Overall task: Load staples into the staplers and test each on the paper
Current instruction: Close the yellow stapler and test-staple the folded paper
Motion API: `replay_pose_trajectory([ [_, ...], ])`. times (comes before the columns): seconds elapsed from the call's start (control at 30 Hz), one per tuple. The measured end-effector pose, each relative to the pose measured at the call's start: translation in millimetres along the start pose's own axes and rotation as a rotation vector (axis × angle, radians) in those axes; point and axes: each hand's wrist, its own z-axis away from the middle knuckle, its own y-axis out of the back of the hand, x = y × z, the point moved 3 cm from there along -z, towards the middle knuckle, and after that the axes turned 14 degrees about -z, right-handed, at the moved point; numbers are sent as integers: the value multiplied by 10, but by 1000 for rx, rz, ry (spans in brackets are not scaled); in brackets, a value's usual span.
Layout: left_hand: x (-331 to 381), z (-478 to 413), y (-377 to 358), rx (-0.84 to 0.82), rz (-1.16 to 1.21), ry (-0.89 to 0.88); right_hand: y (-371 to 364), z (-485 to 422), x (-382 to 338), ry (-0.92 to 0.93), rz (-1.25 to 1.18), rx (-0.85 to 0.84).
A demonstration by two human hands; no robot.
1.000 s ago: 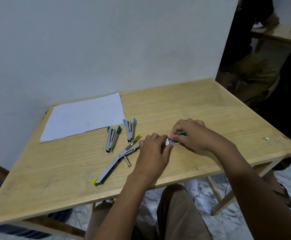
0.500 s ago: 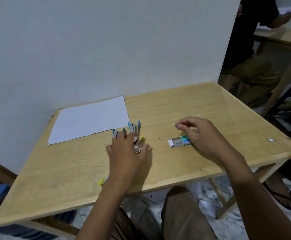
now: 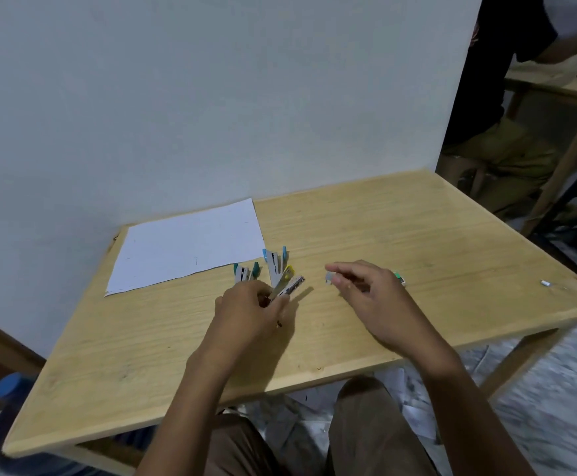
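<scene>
My left hand (image 3: 249, 310) is shut on the yellow-tipped stapler (image 3: 289, 283), lifted off the table with its open metal magazine pointing up and right. My right hand (image 3: 366, 290) pinches a small strip of staples (image 3: 329, 277) between thumb and forefinger, a short way right of the stapler's tip. A green-tipped stapler (image 3: 244, 273) and a blue-tipped stapler (image 3: 275, 261) lie on the table just beyond my left hand. The white paper (image 3: 187, 245) lies flat at the back left. The staple box (image 3: 400, 278) peeks out behind my right hand.
The wooden table (image 3: 383, 228) stands against a white wall. A tiny loose object (image 3: 544, 282) lies near the right edge. Another person (image 3: 493, 108) sits at a second table at the back right. A blue-capped water jug (image 3: 9, 389) stands on the floor at left.
My left hand left the staple box, reached the yellow-tipped stapler and lifted it. My right hand took a staple strip out of the box and moved it left toward the stapler.
</scene>
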Motion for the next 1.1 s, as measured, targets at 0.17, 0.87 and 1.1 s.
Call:
replay_pose_trajectory([
  [0.17, 0, 78, 112, -108, 720, 48, -215, 38, -139, 31, -192, 31],
  [0.87, -203, 10, -355, -636, 1513, -10, -560, -183, -295, 153, 375, -288],
  [1.1, -211, -5, -367, -628, 1509, 30, -567, -239, -322, 141, 531, -338],
])
